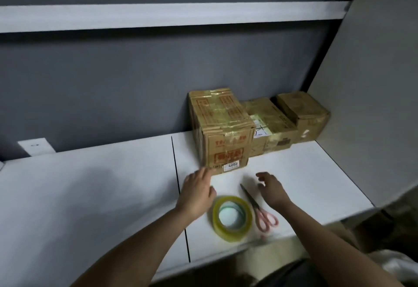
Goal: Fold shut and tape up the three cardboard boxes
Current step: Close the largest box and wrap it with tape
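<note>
Three cardboard boxes stand in a row at the back right of the white table [90,185]. The tallest box [220,128], shut and crossed with clear tape, is nearest. A lower box [269,124] sits beside it, and a third box [303,112] fills the corner; both look shut. My left hand [198,193] hovers with fingers extended just before the tall box's lower left corner, holding nothing. My right hand [272,188] hangs with loosely curled fingers, empty, in front of that box. A roll of clear tape [231,217] and pink-handled scissors [259,210] lie between my forearms.
A grey wall rises behind the table, with a white shelf [158,15] across it. A pale side panel [373,83] closes off the right. A dark seam [178,191] splits the tabletop. A small white plate [36,148] sits low on the wall at left.
</note>
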`<state>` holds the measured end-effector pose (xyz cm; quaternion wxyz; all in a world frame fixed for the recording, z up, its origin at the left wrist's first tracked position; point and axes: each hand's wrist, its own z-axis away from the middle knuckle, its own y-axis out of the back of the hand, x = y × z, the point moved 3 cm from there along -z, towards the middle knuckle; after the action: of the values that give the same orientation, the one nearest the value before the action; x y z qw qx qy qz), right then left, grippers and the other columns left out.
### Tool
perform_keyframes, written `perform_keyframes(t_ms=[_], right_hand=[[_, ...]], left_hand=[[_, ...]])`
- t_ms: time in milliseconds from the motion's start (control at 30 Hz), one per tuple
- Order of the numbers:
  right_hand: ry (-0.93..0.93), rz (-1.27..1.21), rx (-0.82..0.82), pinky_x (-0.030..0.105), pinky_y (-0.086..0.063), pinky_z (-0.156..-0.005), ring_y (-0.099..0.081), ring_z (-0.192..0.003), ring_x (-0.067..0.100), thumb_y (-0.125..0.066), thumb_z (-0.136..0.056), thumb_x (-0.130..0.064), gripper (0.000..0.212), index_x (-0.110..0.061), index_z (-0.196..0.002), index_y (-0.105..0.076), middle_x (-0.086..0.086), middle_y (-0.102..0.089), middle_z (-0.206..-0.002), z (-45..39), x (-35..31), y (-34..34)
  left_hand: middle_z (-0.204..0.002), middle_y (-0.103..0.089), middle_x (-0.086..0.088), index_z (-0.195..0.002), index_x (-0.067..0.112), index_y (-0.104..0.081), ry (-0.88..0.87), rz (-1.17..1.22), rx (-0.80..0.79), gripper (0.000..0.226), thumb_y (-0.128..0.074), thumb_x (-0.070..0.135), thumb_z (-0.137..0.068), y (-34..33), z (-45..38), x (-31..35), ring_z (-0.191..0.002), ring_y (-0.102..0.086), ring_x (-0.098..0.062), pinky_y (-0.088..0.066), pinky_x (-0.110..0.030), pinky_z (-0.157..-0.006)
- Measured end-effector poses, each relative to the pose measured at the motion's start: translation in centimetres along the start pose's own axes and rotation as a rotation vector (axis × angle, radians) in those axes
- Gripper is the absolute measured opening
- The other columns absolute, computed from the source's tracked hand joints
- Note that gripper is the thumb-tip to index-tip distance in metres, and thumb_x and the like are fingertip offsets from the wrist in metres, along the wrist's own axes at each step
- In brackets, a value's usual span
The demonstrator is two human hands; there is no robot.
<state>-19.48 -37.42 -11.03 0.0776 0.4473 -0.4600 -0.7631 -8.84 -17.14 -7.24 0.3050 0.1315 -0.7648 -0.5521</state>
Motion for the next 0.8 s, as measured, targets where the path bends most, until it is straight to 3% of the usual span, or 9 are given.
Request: perform_keyframes(t_ms=[133, 200, 267, 367, 500, 667, 800], right_hand=[[-0.083, 0.268, -0.184, 0.039, -0.037, -0.105, -0.043, -0.128, 0.031, -0.046, -0.096, -0.026, 0.053, -0.013, -0.145, -0.032, 0.012, -0.042, -0.140, 4.0, 2.8, -2.6], [-0.076, 0.329, -0.205, 0.040, -0.039, -0.103, -0.042, -0.126, 0.031, -0.043, -0.096, -0.032, 0.053, -0.017, -0.144, -0.029, 0.011, -0.042, -0.139, 5.7, 3.1, -3.6], [-0.101, 0.346, -0.203, 0.040, -0.039, -0.102, -0.041, -0.126, 0.030, -0.047, -0.093, -0.033, 0.056, -0.018, -0.144, -0.027, 0.009, -0.041, -0.137, 6.9, 3.5, -4.1], [-0.068, 0.503, -0.185, 0.038, -0.042, -0.097, -0.039, -0.126, 0.025, -0.056, -0.090, -0.036, 0.065, -0.020, -0.145, -0.024, 0.005, -0.037, -0.138, 7.6, 3.8, -4.4], [-0.057, 0.498, -0.105, 0.036, -0.045, -0.092, -0.039, -0.124, 0.027, -0.041, -0.097, -0.025, 0.047, -0.020, -0.142, -0.029, 0.007, -0.039, -0.135, 7.4, 3.7, -4.5], [-0.005, 0.397, -0.041, 0.040, -0.045, -0.095, -0.041, -0.121, 0.030, -0.030, -0.103, -0.033, 0.041, -0.023, -0.143, -0.031, 0.010, -0.043, -0.132, 7.4, 3.0, -4.3], [0.127, 0.485, -0.062, 0.033, -0.046, -0.088, -0.044, -0.115, 0.028, -0.043, -0.099, -0.025, 0.049, -0.023, -0.144, -0.024, 0.008, -0.041, -0.130, 8.0, 0.7, -5.0]], left_hand=[[-0.155, -0.019, -0.001, -0.149, 0.015, -0.019, -0.133, -0.158, -0.358, 0.066, -0.045, 0.017, -0.089, -4.3, 4.6, 2.4, -0.143, -0.014, -0.017, 0.005, -0.035, -0.116], [-0.158, -0.012, -0.003, -0.151, 0.014, -0.013, -0.117, -0.202, -0.433, 0.072, -0.048, 0.016, -0.089, -5.6, 5.8, 3.4, -0.146, -0.003, -0.020, 0.012, -0.038, -0.116], [-0.156, -0.019, -0.008, -0.148, 0.012, -0.021, -0.101, -0.261, -0.458, 0.069, -0.052, 0.017, -0.088, -6.1, 6.6, 4.2, -0.147, 0.000, -0.023, 0.011, -0.041, -0.117], [-0.148, -0.036, -0.012, -0.136, 0.009, -0.043, -0.083, -0.349, -0.421, 0.045, -0.046, 0.010, -0.090, -5.9, 6.9, 4.9, -0.147, -0.005, -0.025, 0.007, -0.043, -0.117], [-0.133, -0.052, -0.013, -0.124, 0.008, -0.057, -0.101, -0.424, -0.403, 0.035, -0.043, 0.014, -0.093, -5.0, 7.1, 4.0, -0.137, -0.026, -0.028, -0.012, -0.040, -0.114], [-0.127, -0.056, -0.011, -0.120, 0.009, -0.058, -0.157, -0.453, -0.374, 0.034, -0.045, 0.018, -0.091, -2.8, 7.2, 2.3, -0.124, -0.041, -0.028, -0.029, -0.036, -0.100], [-0.131, -0.053, -0.008, -0.125, 0.012, -0.053, -0.103, -0.464, -0.274, 0.035, -0.041, 0.019, -0.093, 0.3, 6.3, -0.1, -0.123, -0.045, -0.028, -0.033, -0.033, -0.095]])
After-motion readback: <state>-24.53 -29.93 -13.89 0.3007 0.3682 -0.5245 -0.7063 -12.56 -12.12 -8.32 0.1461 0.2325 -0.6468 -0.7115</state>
